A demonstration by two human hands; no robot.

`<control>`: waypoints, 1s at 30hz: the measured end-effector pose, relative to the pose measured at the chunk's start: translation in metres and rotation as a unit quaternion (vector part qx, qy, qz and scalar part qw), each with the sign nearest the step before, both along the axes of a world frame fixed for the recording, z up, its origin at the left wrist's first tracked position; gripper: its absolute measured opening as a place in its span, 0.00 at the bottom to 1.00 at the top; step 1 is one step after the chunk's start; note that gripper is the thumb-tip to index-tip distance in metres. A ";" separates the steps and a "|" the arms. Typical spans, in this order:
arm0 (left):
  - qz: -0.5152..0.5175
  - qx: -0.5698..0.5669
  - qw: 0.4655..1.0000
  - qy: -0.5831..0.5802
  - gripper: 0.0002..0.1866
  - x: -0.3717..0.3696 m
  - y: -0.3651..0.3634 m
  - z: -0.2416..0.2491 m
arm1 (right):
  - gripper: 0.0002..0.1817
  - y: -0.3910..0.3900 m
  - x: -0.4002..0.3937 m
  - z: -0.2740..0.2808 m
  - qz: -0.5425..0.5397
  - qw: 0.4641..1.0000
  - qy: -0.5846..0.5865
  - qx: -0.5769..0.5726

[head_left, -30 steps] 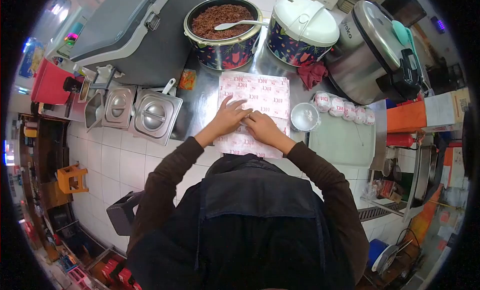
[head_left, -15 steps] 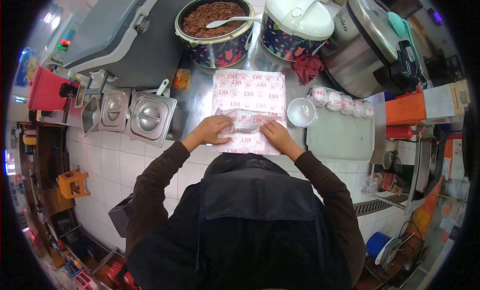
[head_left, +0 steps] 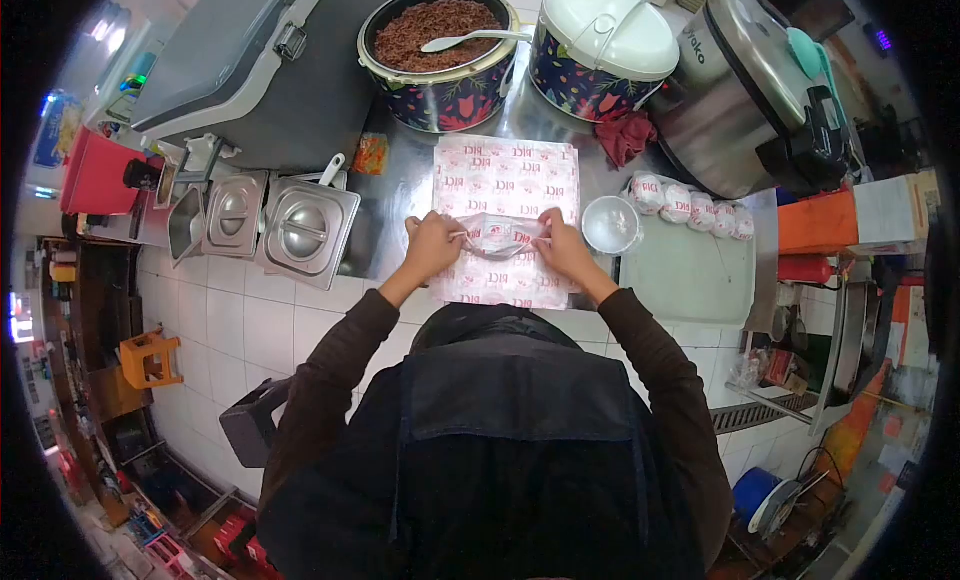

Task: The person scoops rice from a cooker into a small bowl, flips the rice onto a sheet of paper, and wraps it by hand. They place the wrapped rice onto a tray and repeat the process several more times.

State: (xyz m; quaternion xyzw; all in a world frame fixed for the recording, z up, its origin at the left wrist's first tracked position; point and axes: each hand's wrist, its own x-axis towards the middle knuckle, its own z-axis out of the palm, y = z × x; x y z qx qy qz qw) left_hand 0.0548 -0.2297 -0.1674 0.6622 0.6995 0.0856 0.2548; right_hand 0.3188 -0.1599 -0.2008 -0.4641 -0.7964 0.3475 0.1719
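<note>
A paper-wrapped roll [head_left: 500, 236], printed in red, lies across a stack of white sheets with red "RICE" print [head_left: 505, 175] on the metal counter. My left hand [head_left: 431, 246] is closed, pinching the wrap's left end. At the opposite end, my right hand [head_left: 564, 247] pinches the twisted wrapper between its fingers. What is inside the wrap is hidden. Just right of the sheets stands a small round bowl [head_left: 610, 225]. Beyond it, several wrapped rolls [head_left: 675, 203] sit in a row along the back of a pale tray [head_left: 688, 280].
Behind the sheets stand an open pot of dark reddish rice [head_left: 435, 35] with a white paddle [head_left: 460, 42] and a lidded patterned pot [head_left: 595, 75]. A steel cooker [head_left: 745, 100] is at right. Lidded steel pans [head_left: 305, 230] and a grey cooler [head_left: 215, 70] are at left.
Both hands have gone from lying over the roll to pinching its two ends. The wrap's ends are now gathered and twisted. The camera view has shifted slightly.
</note>
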 end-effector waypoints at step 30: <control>0.039 0.310 0.924 -0.219 0.18 0.039 -0.043 -0.031 | 0.11 -0.044 -0.040 -0.008 -0.094 0.976 0.146 0.131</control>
